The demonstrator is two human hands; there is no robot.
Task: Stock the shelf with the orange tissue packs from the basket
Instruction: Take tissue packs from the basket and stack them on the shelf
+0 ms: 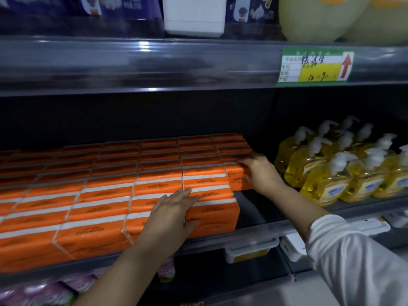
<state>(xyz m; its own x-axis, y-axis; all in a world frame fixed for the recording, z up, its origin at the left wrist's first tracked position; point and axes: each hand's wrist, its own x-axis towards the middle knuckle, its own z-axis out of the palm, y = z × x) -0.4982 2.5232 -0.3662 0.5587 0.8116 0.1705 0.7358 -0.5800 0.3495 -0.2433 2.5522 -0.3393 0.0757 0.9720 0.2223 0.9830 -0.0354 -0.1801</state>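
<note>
Orange tissue packs (light, soft, probably slippery) suited end grips: right hand clasped the end pack nearest the soap bottles; left hand pressed flat farther off.

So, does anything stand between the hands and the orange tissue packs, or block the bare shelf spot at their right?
Nothing visible does. The left hand lies flat on the front tissue pack, and the right hand grips the right-end tissue pack. The bare shelf spot holds nothing; the yellow soap bottles stand further right.
</note>
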